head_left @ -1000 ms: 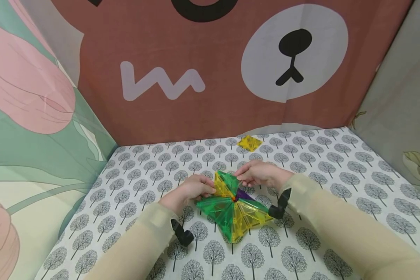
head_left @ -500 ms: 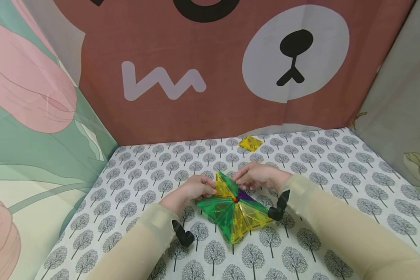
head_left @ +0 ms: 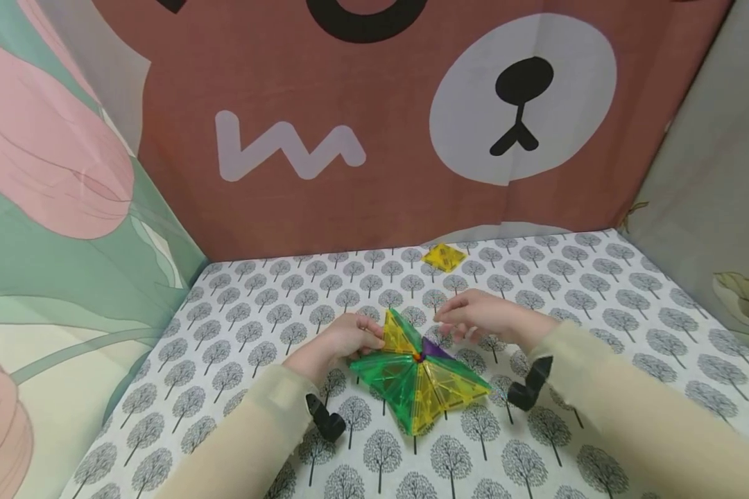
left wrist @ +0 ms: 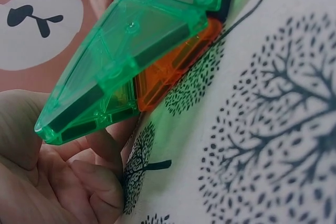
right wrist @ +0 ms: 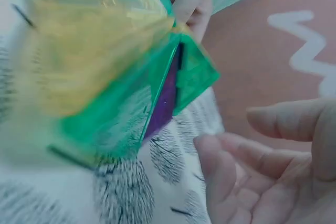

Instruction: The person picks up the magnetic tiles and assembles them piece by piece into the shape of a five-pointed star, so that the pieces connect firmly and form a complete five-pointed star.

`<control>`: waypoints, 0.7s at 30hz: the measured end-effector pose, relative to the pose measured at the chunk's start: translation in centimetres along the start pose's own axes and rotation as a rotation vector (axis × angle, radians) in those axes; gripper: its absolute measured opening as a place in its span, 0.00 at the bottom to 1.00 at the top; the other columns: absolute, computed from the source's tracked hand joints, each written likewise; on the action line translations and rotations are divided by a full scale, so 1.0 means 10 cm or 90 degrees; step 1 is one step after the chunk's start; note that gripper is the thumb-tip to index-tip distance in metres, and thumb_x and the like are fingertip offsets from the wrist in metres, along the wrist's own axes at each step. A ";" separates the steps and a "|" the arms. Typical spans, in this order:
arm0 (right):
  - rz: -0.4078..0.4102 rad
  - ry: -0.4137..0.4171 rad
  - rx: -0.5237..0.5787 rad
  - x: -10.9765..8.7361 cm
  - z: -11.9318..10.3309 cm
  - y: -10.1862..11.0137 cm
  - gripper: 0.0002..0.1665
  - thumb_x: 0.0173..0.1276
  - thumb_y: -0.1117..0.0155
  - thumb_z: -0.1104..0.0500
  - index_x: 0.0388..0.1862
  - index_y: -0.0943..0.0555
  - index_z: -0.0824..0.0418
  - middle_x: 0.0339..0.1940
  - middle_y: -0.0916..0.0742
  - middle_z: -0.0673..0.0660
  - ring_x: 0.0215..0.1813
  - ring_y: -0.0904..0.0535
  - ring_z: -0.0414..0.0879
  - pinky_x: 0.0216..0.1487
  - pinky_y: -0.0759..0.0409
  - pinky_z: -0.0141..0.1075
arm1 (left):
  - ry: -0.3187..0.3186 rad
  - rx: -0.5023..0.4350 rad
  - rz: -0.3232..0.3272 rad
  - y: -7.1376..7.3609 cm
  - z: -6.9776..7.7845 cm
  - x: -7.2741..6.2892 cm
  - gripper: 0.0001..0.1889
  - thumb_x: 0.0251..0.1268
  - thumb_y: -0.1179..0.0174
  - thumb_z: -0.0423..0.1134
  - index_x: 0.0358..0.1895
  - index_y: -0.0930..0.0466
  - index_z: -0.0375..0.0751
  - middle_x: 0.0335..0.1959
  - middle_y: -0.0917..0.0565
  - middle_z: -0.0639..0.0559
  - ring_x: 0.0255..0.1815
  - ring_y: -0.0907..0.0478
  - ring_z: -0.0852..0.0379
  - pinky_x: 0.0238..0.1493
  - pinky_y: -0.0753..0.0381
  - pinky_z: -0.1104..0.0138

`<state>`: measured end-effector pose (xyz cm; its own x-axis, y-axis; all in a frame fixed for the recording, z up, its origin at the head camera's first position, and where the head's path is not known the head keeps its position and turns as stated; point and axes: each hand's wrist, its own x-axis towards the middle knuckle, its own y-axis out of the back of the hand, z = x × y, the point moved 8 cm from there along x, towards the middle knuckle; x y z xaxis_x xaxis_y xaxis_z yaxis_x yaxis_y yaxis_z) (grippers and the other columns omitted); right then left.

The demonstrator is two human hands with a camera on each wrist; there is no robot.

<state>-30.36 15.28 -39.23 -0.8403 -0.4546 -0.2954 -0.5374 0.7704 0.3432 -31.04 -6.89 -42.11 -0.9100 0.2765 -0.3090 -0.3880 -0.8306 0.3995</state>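
A star-like structure of translucent magnetic tiles (head_left: 437,395), in green and yellow, stands on the cloth. A purple tile (head_left: 435,348) shows at its back right, also seen in the right wrist view as a purple sliver (right wrist: 164,100) between green tiles. Low in the left wrist view is an orange tile (left wrist: 170,69), partly behind a green tile (left wrist: 113,51). My left hand (head_left: 348,335) pinches the upper left yellow point (head_left: 398,335); its fingertips are partly hidden. Apart from the structure, my right hand (head_left: 489,316) hovers at the right, fingers loosely bent and holding nothing.
A loose yellow tile piece (head_left: 444,257) lies near the back edge of the tree-print cloth (head_left: 237,388). A brown bear-print curtain (head_left: 324,208) rises behind, with a floral curtain (head_left: 56,298) on the left and a pale one (head_left: 711,180) on the right.
My right hand has let go of the green tile at the structure's top and moved right, away from it. The left hand keeps its grip on the yellow point.
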 end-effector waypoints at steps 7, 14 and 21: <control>0.054 0.038 -0.011 -0.89 0.01 -0.14 0.15 0.75 0.46 0.59 0.44 0.21 0.71 0.33 0.15 0.63 0.29 0.18 0.55 0.23 0.17 0.45 | 0.005 0.016 0.014 0.01 -0.05 -0.01 0.05 0.58 0.32 0.31 0.37 0.15 0.39 0.30 0.21 0.49 0.26 0.27 0.57 0.28 0.25 0.68; 0.101 0.016 0.198 -1.38 0.31 -0.44 0.22 0.74 0.44 0.59 0.56 0.30 0.77 0.42 0.15 0.65 0.34 0.17 0.53 0.23 0.16 0.41 | 0.011 0.007 0.013 0.02 -0.07 0.00 0.06 0.57 0.31 0.31 0.38 0.15 0.39 0.29 0.20 0.49 0.25 0.27 0.57 0.25 0.27 0.68; 0.076 -0.012 0.379 -1.44 0.42 -0.66 0.44 0.77 0.46 0.57 0.76 0.58 0.73 0.60 0.20 0.67 0.53 0.19 0.58 0.45 0.15 0.50 | 0.012 0.016 0.012 0.03 -0.03 0.00 0.06 0.58 0.30 0.33 0.38 0.14 0.40 0.28 0.20 0.49 0.24 0.28 0.57 0.23 0.30 0.68</control>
<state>-14.38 18.62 -40.93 -0.8881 -0.3450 -0.3037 -0.3019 0.9361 -0.1807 -31.13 -7.29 -42.30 -0.9143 0.2511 -0.3179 -0.3744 -0.8234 0.4265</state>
